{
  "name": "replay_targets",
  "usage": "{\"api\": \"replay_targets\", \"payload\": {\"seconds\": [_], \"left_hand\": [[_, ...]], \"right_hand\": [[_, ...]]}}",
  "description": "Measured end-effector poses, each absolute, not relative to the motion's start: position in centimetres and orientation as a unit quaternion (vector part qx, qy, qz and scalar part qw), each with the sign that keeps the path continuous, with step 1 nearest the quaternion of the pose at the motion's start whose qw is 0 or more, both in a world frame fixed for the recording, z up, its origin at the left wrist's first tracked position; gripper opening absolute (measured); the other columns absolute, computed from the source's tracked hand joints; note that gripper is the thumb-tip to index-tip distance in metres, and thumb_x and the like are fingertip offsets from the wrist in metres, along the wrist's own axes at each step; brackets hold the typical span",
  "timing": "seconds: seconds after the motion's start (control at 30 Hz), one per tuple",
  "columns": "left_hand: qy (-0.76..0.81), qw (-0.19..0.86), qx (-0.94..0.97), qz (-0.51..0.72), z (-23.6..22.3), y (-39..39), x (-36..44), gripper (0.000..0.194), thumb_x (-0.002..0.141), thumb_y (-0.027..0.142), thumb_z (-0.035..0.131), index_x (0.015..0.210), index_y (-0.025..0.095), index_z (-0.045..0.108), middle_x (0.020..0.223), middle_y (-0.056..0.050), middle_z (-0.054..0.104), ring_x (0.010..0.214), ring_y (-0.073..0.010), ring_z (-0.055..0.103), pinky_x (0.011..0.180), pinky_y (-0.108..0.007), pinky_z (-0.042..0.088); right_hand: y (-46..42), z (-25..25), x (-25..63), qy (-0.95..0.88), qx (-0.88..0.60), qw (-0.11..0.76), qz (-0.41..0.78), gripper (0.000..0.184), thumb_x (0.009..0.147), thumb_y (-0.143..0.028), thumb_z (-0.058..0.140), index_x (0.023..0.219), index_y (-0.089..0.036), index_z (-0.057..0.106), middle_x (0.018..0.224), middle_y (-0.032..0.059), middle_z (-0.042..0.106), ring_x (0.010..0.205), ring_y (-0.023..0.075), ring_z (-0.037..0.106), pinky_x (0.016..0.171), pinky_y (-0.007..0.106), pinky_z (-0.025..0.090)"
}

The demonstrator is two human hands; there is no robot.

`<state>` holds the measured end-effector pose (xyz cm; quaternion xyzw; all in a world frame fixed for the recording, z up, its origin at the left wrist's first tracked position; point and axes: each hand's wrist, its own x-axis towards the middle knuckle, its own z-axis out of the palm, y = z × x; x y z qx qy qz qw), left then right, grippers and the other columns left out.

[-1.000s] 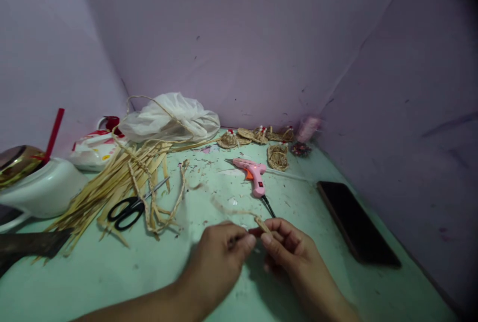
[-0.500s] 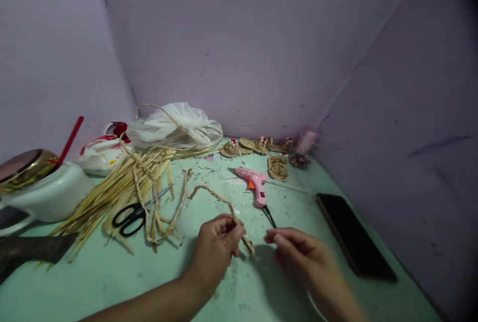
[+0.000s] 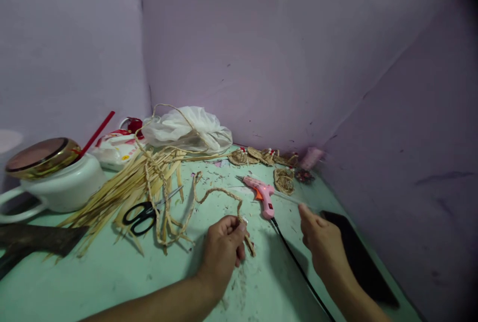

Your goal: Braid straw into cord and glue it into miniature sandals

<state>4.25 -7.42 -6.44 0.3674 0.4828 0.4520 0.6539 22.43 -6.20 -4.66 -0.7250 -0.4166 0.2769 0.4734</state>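
Note:
My left hand (image 3: 223, 247) pinches the end of a braided straw cord (image 3: 222, 191) between thumb and fingers. A short folded end of the braid sticks out below the fingertips, and a small white bit shows at them. From there the cord winds left across the table into a pile of straw strips (image 3: 123, 187). My right hand (image 3: 323, 242) is raised between a pink glue gun (image 3: 263, 194) and a black phone (image 3: 358, 257). Its fingers reach forward, loosely bent, with nothing visible in them; the tips appear near the clear glue stick (image 3: 289, 196).
Black-handled scissors (image 3: 140, 218) lie by the straw. Small woven pieces (image 3: 284, 181) sit near the back wall. A white pot (image 3: 70, 187), a dark blade (image 3: 45, 240) and a plastic bag (image 3: 190, 128) stand left and behind. The gun's black cord (image 3: 298, 265) crosses the table.
My right hand has moved forward and right, away from my left hand, towards the glue gun's rear. The left hand keeps its pinch on the braid. The view has shifted slightly left.

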Motion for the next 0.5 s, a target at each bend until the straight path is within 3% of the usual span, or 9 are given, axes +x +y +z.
{"api": "replay_targets", "payload": {"seconds": [0.1,0.3,0.4,0.5], "left_hand": [[0.464,0.669,0.350,0.464,-6.7,-7.3,4.3,0.025,0.072,0.041,0.052,0.068,0.017,0.050,0.043,0.006,0.043,0.035,-0.0058,0.033,0.034,-0.017,0.025],[0.451,0.684,0.330,0.469,-6.7,-7.2,4.3,0.026,0.073,0.042,0.052,0.071,0.016,0.049,0.053,0.004,0.052,0.034,-0.0043,0.038,0.031,-0.015,0.022],[0.450,0.687,0.328,0.467,-6.7,-7.1,4.4,0.027,0.076,0.043,0.047,0.077,0.016,0.050,0.059,0.002,0.056,0.032,-0.0042,0.040,0.030,-0.016,0.021],[0.458,0.674,0.341,0.469,-6.9,-7.1,4.5,0.027,0.077,0.041,0.046,0.083,0.016,0.050,0.060,0.003,0.055,0.033,-0.0042,0.040,0.030,-0.015,0.023]], "right_hand": [[-3.1,-4.6,22.4,-0.445,-0.729,0.413,0.316,0.019,0.058,-0.031,0.067,0.058,-0.019,0.052,0.049,-0.0047,0.048,0.043,0.0089,0.037,0.040,0.021,0.026],[0.5,-5.1,21.2,-0.426,-0.735,0.341,0.403,0.026,0.055,-0.019,0.067,0.039,-0.020,0.046,0.028,-0.0071,0.035,0.030,0.0080,0.033,0.031,0.020,0.021],[1.2,-4.6,20.1,-0.399,-0.719,0.343,0.454,0.025,0.059,-0.014,0.060,0.041,-0.020,0.043,0.031,-0.0057,0.039,0.031,0.0080,0.035,0.032,0.020,0.032],[1.3,-3.1,19.2,-0.375,-0.683,0.384,0.496,0.018,0.064,-0.013,0.054,0.049,-0.019,0.046,0.041,-0.0044,0.044,0.036,0.0079,0.040,0.044,0.024,0.048]]}}
